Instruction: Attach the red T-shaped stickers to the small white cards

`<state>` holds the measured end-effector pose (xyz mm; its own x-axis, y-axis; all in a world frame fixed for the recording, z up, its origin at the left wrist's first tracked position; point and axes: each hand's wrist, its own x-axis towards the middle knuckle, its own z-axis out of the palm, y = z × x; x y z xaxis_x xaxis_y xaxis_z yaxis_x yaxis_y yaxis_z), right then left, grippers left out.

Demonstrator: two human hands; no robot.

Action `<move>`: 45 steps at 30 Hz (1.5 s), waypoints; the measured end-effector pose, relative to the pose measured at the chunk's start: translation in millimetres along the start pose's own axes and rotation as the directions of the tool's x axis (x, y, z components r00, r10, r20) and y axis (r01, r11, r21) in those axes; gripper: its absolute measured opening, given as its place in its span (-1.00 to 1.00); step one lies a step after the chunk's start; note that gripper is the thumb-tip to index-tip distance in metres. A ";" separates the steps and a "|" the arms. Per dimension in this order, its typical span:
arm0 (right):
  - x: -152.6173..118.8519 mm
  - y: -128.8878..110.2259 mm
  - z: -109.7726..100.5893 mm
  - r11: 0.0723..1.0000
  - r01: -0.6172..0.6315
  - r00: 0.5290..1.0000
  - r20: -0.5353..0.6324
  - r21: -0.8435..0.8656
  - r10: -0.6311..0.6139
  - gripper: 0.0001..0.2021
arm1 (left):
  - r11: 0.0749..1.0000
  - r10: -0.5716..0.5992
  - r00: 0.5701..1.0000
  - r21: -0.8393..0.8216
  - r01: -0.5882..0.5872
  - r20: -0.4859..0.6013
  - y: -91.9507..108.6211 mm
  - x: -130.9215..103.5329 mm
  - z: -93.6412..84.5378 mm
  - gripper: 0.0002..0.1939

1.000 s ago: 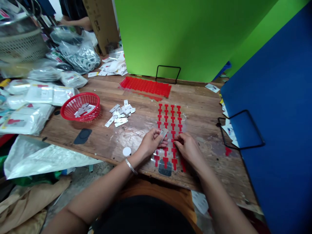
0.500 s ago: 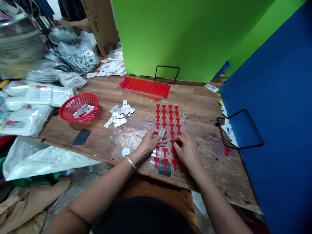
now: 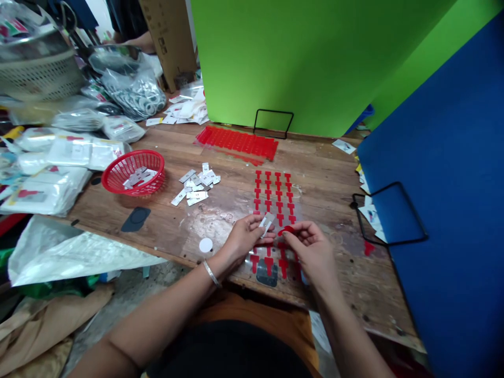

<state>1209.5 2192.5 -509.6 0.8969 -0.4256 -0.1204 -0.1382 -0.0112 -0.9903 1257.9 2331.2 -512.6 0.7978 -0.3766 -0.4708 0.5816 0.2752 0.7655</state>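
Observation:
Rows of red T-shaped stickers (image 3: 268,193) lie on a clear sheet in front of me. My left hand (image 3: 249,234), with a bracelet on its wrist, hovers over the sheet's left side and holds a small grey-and-white card (image 3: 266,222) between thumb and fingers. Just to the right, my right hand (image 3: 313,247) pinches a red sticker (image 3: 286,230) between thumb and forefinger, close to the card but apart from it. Its other fingers are curled. Both hands cover part of the lower rows. A loose pile of similar cards (image 3: 197,186) sits to the left.
A red basket (image 3: 111,181) holds more cards. Red sheets (image 3: 240,144) lie at the back by a green panel (image 3: 275,63). Black wire stands (image 3: 388,241) stand at the back and right, beside a blue panel (image 3: 441,157). Bagged goods (image 3: 71,152) fill the left. Another person's arm shows behind.
My right hand has lifted and turned, and the red sticker now shows in its pinch, raised off the sheet. My left hand still holds the card. The view has shifted slightly.

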 end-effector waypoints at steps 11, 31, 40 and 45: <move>-20.5 -3.4 34.6 0.997 0.061 0.998 -0.028 0.039 -0.060 -0.80 | 0.997 0.045 0.998 -0.063 -0.042 0.048 -5.0 -20.3 -8.5 -0.75; -20.8 -0.1 34.5 0.998 0.069 0.997 -0.038 -0.012 -0.070 -0.81 | 0.998 0.043 0.995 -0.059 -0.037 0.095 -6.1 -20.0 -7.9 -0.70; -21.5 1.3 34.1 0.996 0.079 0.996 -0.031 -0.052 -0.080 -0.81 | 0.998 0.045 0.996 -0.037 -0.042 0.075 -5.2 -21.5 -7.7 -0.63; -26.7 2.6 35.4 0.993 0.111 0.994 -0.010 -0.041 -0.112 -0.83 | 0.996 0.087 0.996 -0.033 -0.086 0.031 -8.5 -19.7 -9.5 -0.65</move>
<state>1200.1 2235.9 -511.4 0.9026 -0.4303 -0.0084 -0.0549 -0.0958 -0.9939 1238.7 2344.7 -514.0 0.8398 -0.3788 -0.3888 0.5161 0.3351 0.7883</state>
